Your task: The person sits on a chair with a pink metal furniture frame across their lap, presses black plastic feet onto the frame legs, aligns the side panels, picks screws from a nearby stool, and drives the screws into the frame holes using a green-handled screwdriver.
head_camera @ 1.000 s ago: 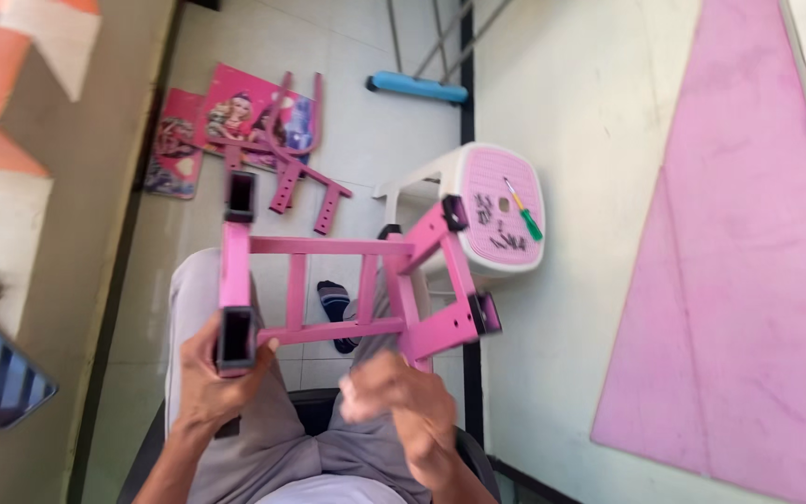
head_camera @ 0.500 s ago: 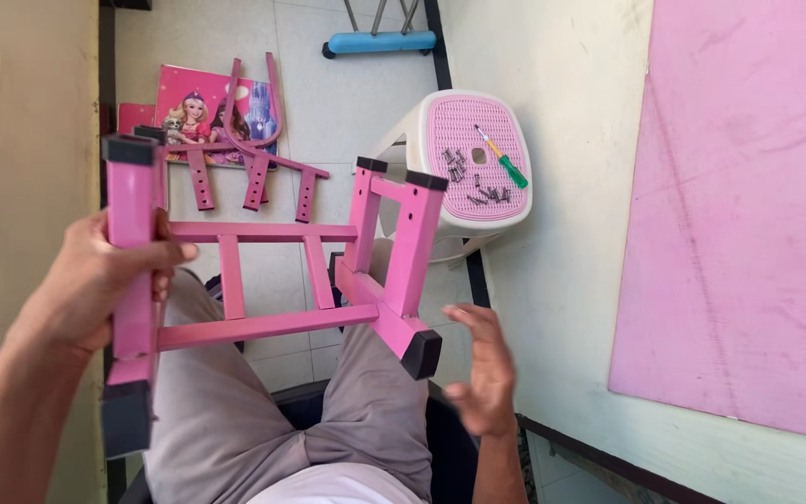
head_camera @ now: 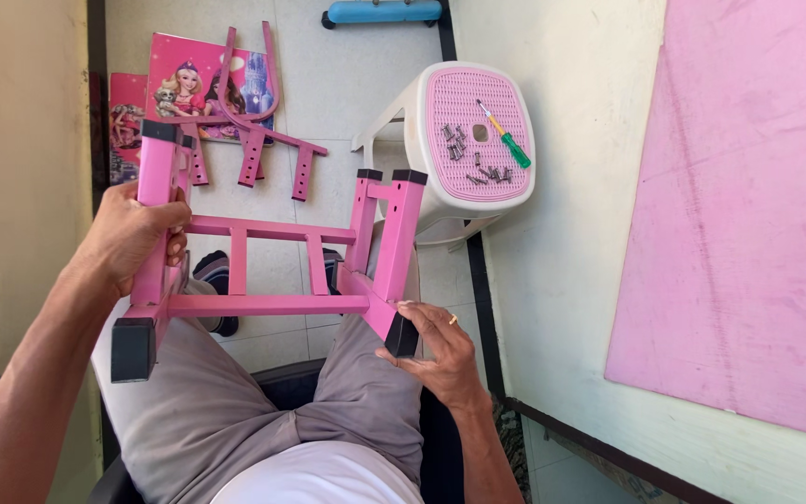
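We see the wearer from above: both forearms are bare, with no sleeve reaching the wrist. The left hand (head_camera: 132,233) carries no ring or watch that we can make out; the right hand (head_camera: 436,350) wears a thin ring (head_camera: 453,319) on one finger. We note grey trousers (head_camera: 207,411) over both thighs, a white shirt (head_camera: 319,476) at the lower edge, and a dark shoe (head_camera: 215,275) with a pale band.

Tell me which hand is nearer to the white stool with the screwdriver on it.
The right hand. It sits at the lower end of the pink frame, just below the white stool. The left hand grips the frame's far leg, farther away.
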